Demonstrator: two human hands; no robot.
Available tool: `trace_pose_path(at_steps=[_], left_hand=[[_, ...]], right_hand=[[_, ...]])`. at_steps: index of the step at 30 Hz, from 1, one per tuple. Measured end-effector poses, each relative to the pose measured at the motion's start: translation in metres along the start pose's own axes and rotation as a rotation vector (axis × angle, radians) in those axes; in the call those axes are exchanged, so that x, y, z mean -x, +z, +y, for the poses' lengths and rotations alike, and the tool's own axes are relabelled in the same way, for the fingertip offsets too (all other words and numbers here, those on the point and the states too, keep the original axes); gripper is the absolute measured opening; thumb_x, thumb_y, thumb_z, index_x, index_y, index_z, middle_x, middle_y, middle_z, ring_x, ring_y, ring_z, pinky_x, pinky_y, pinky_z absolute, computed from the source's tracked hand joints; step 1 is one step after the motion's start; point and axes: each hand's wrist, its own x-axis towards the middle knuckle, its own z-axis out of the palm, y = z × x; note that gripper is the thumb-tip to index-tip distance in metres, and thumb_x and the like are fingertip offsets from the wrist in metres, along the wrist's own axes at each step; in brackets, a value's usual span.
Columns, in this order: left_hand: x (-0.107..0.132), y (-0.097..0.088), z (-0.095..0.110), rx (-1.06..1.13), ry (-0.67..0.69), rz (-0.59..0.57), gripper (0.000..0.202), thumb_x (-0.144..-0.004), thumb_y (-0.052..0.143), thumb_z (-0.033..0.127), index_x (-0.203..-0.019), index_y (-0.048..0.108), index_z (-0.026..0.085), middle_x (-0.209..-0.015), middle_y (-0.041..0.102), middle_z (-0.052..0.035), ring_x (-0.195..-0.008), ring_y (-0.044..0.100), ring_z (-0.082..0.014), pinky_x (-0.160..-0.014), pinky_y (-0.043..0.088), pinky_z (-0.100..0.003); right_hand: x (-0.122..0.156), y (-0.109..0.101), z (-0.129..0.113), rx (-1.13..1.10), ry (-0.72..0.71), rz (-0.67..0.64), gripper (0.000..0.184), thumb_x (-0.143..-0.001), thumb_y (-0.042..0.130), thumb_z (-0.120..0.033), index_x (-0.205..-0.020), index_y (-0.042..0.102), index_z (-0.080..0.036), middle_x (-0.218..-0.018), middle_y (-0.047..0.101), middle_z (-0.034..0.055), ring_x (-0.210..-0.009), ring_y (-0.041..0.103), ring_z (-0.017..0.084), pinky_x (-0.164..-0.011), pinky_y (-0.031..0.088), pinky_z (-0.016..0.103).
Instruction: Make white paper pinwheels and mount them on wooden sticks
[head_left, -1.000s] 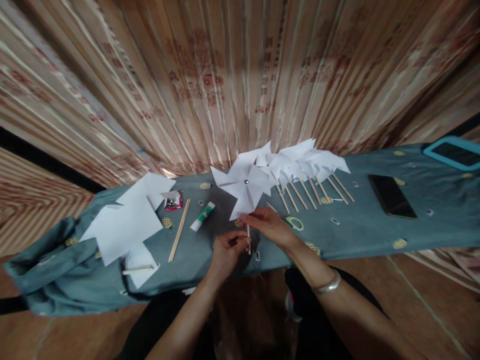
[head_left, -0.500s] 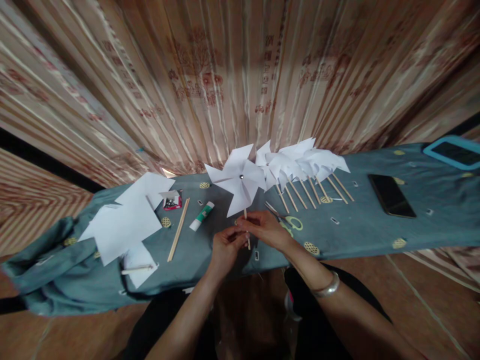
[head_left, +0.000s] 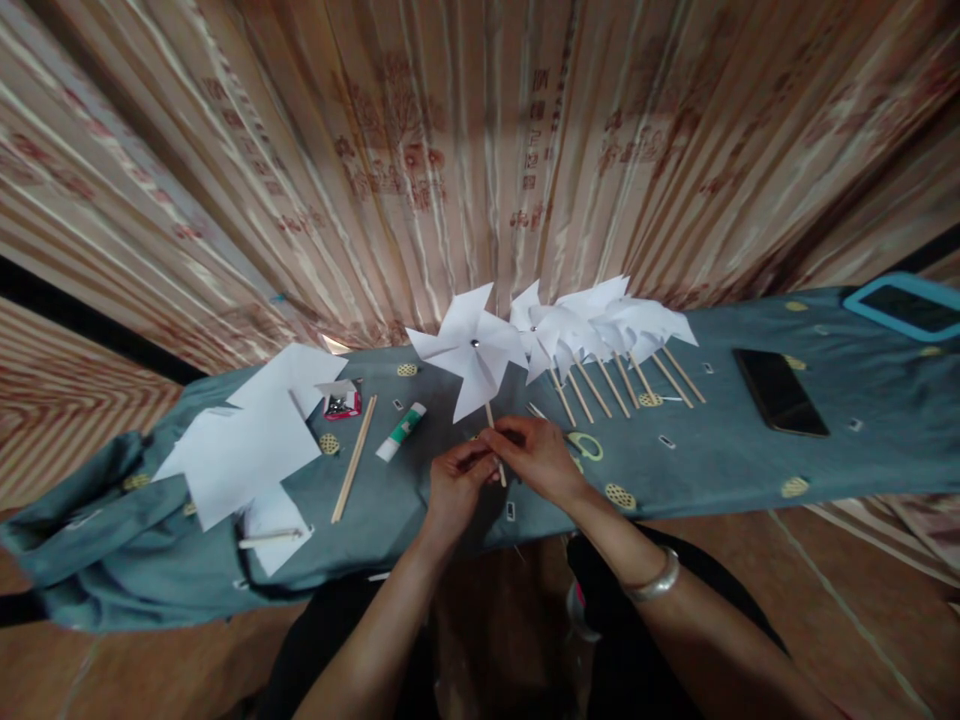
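Observation:
A white paper pinwheel [head_left: 475,350] with a silver pin at its centre stands up from a thin wooden stick, its blades facing me. My left hand [head_left: 461,482] pinches the stick low down, and my right hand [head_left: 531,455] grips it just above and beside the left. The fingers of both hands are closed and meet around the stick, whose lower end pokes out beneath them. Close to the right hand lie scissors [head_left: 587,446] with light green handles. To the left of my hands is a green and white glue stick [head_left: 401,432].
Several finished pinwheels [head_left: 592,330] lie in a row at the back. Loose wooden sticks [head_left: 355,458], a small red box of pins [head_left: 343,400] and white paper sheets [head_left: 251,450] are on the left. A phone [head_left: 780,392] and a blue-framed tablet [head_left: 911,305] lie right on the cloth-covered table [head_left: 720,450].
The pinwheel has tipped slightly to the left and up, with the stick's lower end shifting right. Both hands still hold the stick, a little higher and closer together.

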Motion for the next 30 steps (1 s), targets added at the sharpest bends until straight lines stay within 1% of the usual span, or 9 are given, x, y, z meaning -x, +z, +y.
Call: trace_pose_path(at_steps=[5,10,13,16,21,30], left_hand=[[-0.001,0.003,-0.001,0.012,-0.022,0.012,0.021,-0.058,0.075,0.03,-0.072,0.074,0.014,-0.056,0.062,0.0002,-0.051,0.05,-0.0105,-0.054,0.042,-0.024],[-0.001,0.002,-0.004,0.012,-0.038,-0.012,0.025,-0.059,0.076,0.033,-0.073,0.074,0.013,-0.056,0.062,-0.0007,-0.051,0.05,-0.01,-0.054,0.041,-0.024],[0.0,0.002,-0.004,0.003,-0.057,-0.011,0.026,-0.061,0.076,0.034,-0.074,0.074,0.012,-0.063,0.066,-0.0028,-0.052,0.052,-0.0101,-0.054,0.042,-0.024],[0.001,0.001,-0.004,0.015,-0.082,0.004,0.028,-0.06,0.077,0.035,-0.076,0.074,0.013,-0.07,0.07,-0.0044,-0.051,0.053,-0.0101,-0.054,0.044,-0.025],[0.003,-0.001,-0.002,0.011,-0.096,0.018,0.03,-0.057,0.079,0.036,-0.076,0.074,0.013,-0.068,0.069,-0.0034,-0.05,0.054,-0.01,-0.054,0.045,-0.024],[0.004,-0.006,-0.003,-0.001,-0.079,0.025,0.028,-0.057,0.079,0.036,-0.074,0.075,0.014,-0.066,0.07,-0.0036,-0.049,0.053,-0.0099,-0.053,0.044,-0.024]], right_hand=[[0.001,-0.001,0.003,-0.018,0.017,0.057,0.018,-0.083,0.061,-0.031,-0.078,0.072,-0.019,-0.074,0.073,0.0034,-0.07,0.067,0.018,-0.062,0.045,0.025],[0.002,-0.003,0.004,0.025,0.016,0.066,0.017,-0.084,0.06,-0.032,-0.079,0.072,-0.021,-0.075,0.074,0.0025,-0.072,0.068,0.018,-0.064,0.044,0.026],[0.0,-0.006,0.006,0.08,0.013,0.086,0.018,-0.084,0.06,-0.033,-0.08,0.073,-0.021,-0.076,0.074,0.0033,-0.074,0.068,0.019,-0.066,0.044,0.027],[-0.004,-0.011,0.01,0.157,0.008,0.129,0.019,-0.085,0.059,-0.033,-0.081,0.073,-0.02,-0.078,0.074,0.0045,-0.074,0.068,0.02,-0.067,0.044,0.028],[-0.01,-0.018,0.014,0.247,0.008,0.192,0.022,-0.086,0.058,-0.034,-0.081,0.073,-0.02,-0.071,0.072,0.0033,-0.066,0.064,0.017,-0.062,0.04,0.027],[-0.015,-0.028,0.016,0.363,0.004,0.189,0.028,-0.089,0.052,-0.037,-0.081,0.072,-0.02,-0.07,0.072,0.0037,-0.062,0.063,0.017,-0.058,0.037,0.026]])
